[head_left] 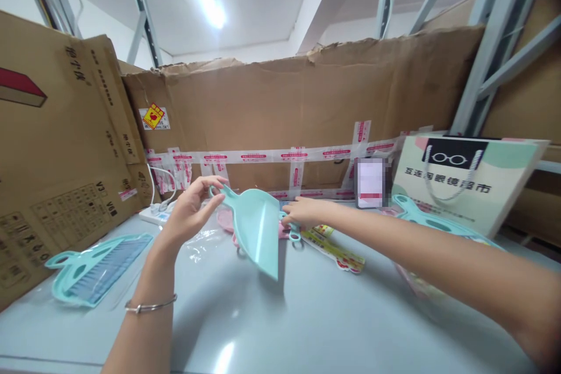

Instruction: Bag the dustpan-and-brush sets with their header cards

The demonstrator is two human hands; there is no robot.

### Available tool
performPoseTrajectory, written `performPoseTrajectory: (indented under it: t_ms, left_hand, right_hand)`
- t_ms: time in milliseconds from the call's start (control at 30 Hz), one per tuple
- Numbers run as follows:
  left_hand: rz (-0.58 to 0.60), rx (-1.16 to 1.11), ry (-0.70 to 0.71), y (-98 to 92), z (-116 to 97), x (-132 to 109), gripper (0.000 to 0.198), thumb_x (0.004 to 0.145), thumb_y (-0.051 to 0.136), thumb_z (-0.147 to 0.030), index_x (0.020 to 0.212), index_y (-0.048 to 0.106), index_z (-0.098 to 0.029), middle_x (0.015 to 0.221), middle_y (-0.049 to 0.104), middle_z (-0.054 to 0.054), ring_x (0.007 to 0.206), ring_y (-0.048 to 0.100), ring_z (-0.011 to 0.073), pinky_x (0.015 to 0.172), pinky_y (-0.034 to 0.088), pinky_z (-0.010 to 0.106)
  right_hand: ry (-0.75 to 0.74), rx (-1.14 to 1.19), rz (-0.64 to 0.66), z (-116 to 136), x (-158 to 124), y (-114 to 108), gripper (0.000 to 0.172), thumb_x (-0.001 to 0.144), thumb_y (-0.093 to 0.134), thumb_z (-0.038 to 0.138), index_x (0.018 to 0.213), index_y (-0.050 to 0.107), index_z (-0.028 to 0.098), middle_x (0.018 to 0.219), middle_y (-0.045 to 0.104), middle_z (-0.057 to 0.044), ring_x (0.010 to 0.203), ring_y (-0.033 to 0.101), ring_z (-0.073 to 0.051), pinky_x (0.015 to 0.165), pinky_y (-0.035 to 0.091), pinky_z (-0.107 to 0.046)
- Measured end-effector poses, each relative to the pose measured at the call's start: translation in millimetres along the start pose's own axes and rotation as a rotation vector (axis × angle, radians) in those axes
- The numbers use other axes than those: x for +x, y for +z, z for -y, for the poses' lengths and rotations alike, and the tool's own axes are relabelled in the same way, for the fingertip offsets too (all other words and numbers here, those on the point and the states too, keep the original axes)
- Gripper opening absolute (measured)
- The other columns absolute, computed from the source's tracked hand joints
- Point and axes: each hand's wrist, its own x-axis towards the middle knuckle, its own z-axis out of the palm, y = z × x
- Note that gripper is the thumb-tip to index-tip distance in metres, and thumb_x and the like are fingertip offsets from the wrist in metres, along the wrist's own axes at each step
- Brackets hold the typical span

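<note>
My left hand [197,207] pinches the handle of a mint-green dustpan [258,231], which is held tilted above the grey table, its flat edge facing right. Just right of the dustpan, my right hand [302,213] reaches down with its fingers curled at a small mint-green handle [294,234]; part of what lies under the fingers is hidden. Pink pieces [226,220] lie on the table behind the dustpan. Beside my right hand are yellow printed cards [339,251].
A wrapped mint-green dustpan with a blue brush [103,269] lies at the left. Another mint-green set [427,222] is at the right, by a paper bag [460,181]. A phone [371,182] leans on the cardboard [280,105]. A power strip [155,214] sits back left.
</note>
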Motion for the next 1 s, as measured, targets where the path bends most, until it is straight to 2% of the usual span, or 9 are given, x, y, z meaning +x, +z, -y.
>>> performPoseTrajectory:
  t_ms: [100,333,467,600,733,800,867,933,1000]
  left_hand:
    - [0.036,-0.017,-0.005,0.0,-3.1,-1.0,0.016,0.078,0.055,-0.023,0.094,0.056,-0.021,0.109,0.058,0.012,0.101,0.054,0.0216,0.077,0.045,0.032]
    - [0.071,-0.034,0.004,2.2,-4.5,-0.8,0.014,0.079,0.054,-0.023,0.092,0.058,-0.021,0.105,0.06,0.011,0.107,0.052,0.0235,0.085,0.045,0.036]
    - [0.064,-0.024,0.006,7.5,-1.3,1.2,0.016,0.081,0.051,-0.023,0.095,0.057,-0.02,0.106,0.059,0.012,0.106,0.052,0.0233,0.088,0.044,0.038]
    - [0.113,-0.007,0.016,19.3,4.7,7.4,0.021,0.082,0.047,-0.022,0.101,0.056,-0.02,0.112,0.057,0.012,0.106,0.052,0.0215,0.089,0.044,0.038]
    - [0.075,-0.011,0.015,35.2,10.8,16.4,0.024,0.081,0.049,-0.022,0.104,0.056,-0.02,0.114,0.058,0.011,0.104,0.054,0.0198,0.088,0.044,0.035]
    - [0.031,-0.055,-0.007,45.4,10.5,20.1,0.024,0.08,0.051,-0.023,0.103,0.057,-0.019,0.108,0.06,0.009,0.096,0.057,0.0178,0.085,0.046,0.032]
    - [-0.005,-0.139,-0.043,56.8,7.3,22.6,0.024,0.079,0.053,-0.022,0.102,0.058,-0.019,0.102,0.062,0.007,0.088,0.059,0.0152,0.08,0.047,0.028]
    - [-0.028,-0.247,-0.07,68.0,2.2,23.7,0.022,0.079,0.054,-0.022,0.1,0.057,-0.019,0.101,0.062,0.007,0.087,0.059,0.0138,0.078,0.047,0.025]
    - [-0.036,-0.349,-0.083,77.1,-3.1,23.7,0.021,0.079,0.054,-0.021,0.099,0.056,-0.019,0.106,0.062,0.007,0.091,0.059,0.0134,0.079,0.047,0.024]
  right_hand:
    - [-0.053,-0.002,-0.019,-1.6,2.7,0.8,0.018,0.069,0.061,0.018,0.084,0.066,0.027,0.089,0.06,-0.003,0.08,0.053,-0.018,0.068,0.032,-0.029]
    - [-0.008,-0.015,-0.264,-24.8,-14.5,-26.7,0.018,0.077,0.056,0.022,0.093,0.064,0.02,0.096,0.057,-0.009,0.085,0.052,-0.02,0.074,0.032,-0.033]
    - [0.064,0.173,-0.634,-41.9,-38.3,-55.0,0.015,0.079,0.054,0.026,0.09,0.062,0.019,0.106,0.056,-0.01,0.096,0.052,-0.022,0.081,0.035,-0.037]
    - [0.123,0.418,-0.982,-40.3,-62.1,-78.1,0.011,0.075,0.058,0.029,0.083,0.06,0.022,0.094,0.063,-0.003,0.095,0.056,-0.021,0.087,0.038,-0.039]
    - [0.349,0.709,-1.238,-22.9,-84.4,-91.0,0.013,0.074,0.057,0.033,0.078,0.054,0.021,0.075,0.063,0.0,0.075,0.061,-0.019,0.073,0.046,-0.037]
    - [0.364,1.01,-1.225,-9.7,-94.4,-91.8,0.019,0.074,0.057,0.038,0.081,0.05,0.022,0.066,0.062,0.002,0.062,0.061,-0.017,0.058,0.048,-0.032]
    - [0.309,1.274,-1.063,7.1,-100.2,-87.9,0.025,0.073,0.057,0.043,0.084,0.047,0.022,0.061,0.061,0.002,0.053,0.06,-0.016,0.049,0.046,-0.029]
    - [0.257,1.406,-0.868,26.3,-98.6,-80.3,0.028,0.072,0.058,0.044,0.086,0.047,0.022,0.061,0.062,0.002,0.053,0.06,-0.016,0.048,0.047,-0.029]
    - [0.256,1.406,-0.752,44.4,-88.8,-70.6,0.026,0.07,0.06,0.042,0.082,0.051,0.021,0.066,0.063,0.001,0.06,0.062,-0.016,0.054,0.048,-0.03]
